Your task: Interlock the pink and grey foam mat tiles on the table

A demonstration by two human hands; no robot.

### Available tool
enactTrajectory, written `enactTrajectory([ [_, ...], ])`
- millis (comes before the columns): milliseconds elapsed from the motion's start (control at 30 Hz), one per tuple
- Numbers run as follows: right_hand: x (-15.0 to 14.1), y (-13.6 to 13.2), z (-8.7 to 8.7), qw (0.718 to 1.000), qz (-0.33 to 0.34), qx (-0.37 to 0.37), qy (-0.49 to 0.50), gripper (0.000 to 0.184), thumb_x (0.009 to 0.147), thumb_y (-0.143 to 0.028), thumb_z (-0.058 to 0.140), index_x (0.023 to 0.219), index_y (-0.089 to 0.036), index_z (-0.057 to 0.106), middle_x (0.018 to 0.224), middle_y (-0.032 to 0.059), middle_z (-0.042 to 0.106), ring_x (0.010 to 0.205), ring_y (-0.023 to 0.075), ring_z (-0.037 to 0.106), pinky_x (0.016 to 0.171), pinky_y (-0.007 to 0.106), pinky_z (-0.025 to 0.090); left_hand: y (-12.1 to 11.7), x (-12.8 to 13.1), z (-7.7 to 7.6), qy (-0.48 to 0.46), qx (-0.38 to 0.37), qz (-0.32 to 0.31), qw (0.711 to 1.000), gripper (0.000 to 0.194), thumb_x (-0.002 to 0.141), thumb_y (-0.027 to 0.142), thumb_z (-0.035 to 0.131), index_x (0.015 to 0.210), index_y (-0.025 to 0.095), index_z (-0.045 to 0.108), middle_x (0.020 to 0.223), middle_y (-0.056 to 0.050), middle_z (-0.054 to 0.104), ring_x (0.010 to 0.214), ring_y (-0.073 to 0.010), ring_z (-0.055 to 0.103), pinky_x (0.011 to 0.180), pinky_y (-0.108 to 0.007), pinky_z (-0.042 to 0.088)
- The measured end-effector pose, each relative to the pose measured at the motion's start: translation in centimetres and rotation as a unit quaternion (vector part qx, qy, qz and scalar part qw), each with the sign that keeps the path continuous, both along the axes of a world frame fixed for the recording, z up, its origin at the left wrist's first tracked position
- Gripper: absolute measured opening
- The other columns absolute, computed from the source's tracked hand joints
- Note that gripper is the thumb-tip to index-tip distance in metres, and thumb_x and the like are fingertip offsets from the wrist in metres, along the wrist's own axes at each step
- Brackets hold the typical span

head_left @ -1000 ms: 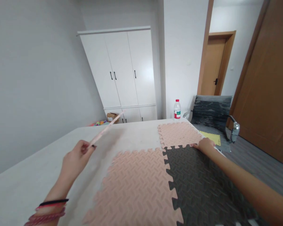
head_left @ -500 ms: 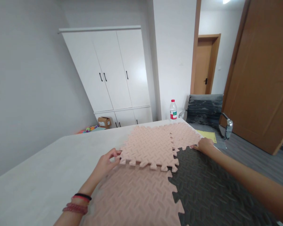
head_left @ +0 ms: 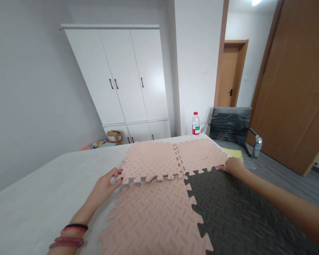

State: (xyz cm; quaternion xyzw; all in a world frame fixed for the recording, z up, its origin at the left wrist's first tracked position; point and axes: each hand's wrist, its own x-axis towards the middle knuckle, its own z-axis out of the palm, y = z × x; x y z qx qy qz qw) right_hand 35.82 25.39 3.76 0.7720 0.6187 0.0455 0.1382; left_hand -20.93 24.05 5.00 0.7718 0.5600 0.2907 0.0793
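Note:
My left hand (head_left: 107, 184) pinches the near left corner of a pink foam tile (head_left: 151, 159) with toothed edges. That tile's near edge rests over the far edge of another pink foam tile (head_left: 154, 216). To its right lies a third pink foam tile (head_left: 202, 154), with a narrow, toothed seam between the two. My right hand (head_left: 234, 166) is closed at the far right corner of a black foam tile (head_left: 236, 209), its thumb tip on the seam with the third pink tile. Its other fingers are partly hidden.
The tiles lie on a white table (head_left: 69, 180). A red-capped bottle (head_left: 195, 124) stands at the table's far edge. Beyond are a dark chair (head_left: 230, 122), a yellow sheet (head_left: 232, 153), a cardboard box (head_left: 114, 136) and a white wardrobe (head_left: 140, 71).
My left hand has moved left, taking the far pink tile with it. That tile now lies beside the third pink tile rather than overlapping it. My right hand stays at the seam.

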Motion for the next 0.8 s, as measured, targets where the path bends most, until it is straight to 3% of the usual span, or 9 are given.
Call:
enactTrajectory([
  [200, 0.0, -0.1, 0.1, 1.000, 0.010, -0.004, -0.001, 0.073, 0.089, -0.066, 0.033, 0.102, -0.003, 0.069, 0.106, 0.0275, 0.062, 0.100, 0.0362, 0.060, 0.078, 0.048, 0.046, 0.3, 0.7, -0.1, 0.041, 0.001, -0.024, 0.999, 0.015, 0.083, 0.033, 0.046, 0.077, 0.024, 0.036, 0.111, -0.006, 0.063, 0.105, -0.0202, 0.058, 0.085, -0.028, 0.041],
  [467, -0.2, -0.1, 0.2, 1.000, -0.012, -0.006, 0.000, 0.073, 0.089, -0.065, 0.035, 0.106, -0.001, 0.067, 0.109, 0.0276, 0.061, 0.101, 0.0366, 0.060, 0.076, 0.050, 0.047, 0.0, 0.9, -1.0, 0.078, -0.025, -0.028, 0.996, 0.004, 0.078, 0.027, 0.042, 0.079, 0.023, 0.042, 0.081, 0.002, 0.060, 0.077, -0.0164, 0.055, 0.072, -0.025, 0.040],
  [633, -0.3, -0.2, 0.2, 1.000, -0.013, -0.006, 0.000, 0.071, 0.089, -0.064, 0.034, 0.106, -0.003, 0.067, 0.112, 0.0264, 0.060, 0.103, 0.0364, 0.059, 0.078, 0.050, 0.047, -0.3, 1.1, -1.6, 0.072, -0.067, -0.040, 0.994, 0.013, 0.081, 0.029, 0.036, 0.080, 0.022, 0.047, 0.080, 0.001, 0.059, 0.078, -0.0175, 0.055, 0.074, -0.026, 0.039],
  [800, -0.2, -0.3, 0.3, 1.000, -0.011, -0.012, 0.003, 0.071, 0.089, -0.065, 0.034, 0.105, -0.004, 0.067, 0.113, 0.0259, 0.060, 0.104, 0.0360, 0.059, 0.079, 0.050, 0.047, -0.5, 1.7, -1.7, 0.108, -0.059, -0.014, 0.992, 0.017, 0.084, 0.036, 0.037, 0.075, 0.023, 0.043, 0.072, 0.002, 0.054, 0.071, -0.0170, 0.052, 0.069, -0.026, 0.037],
])
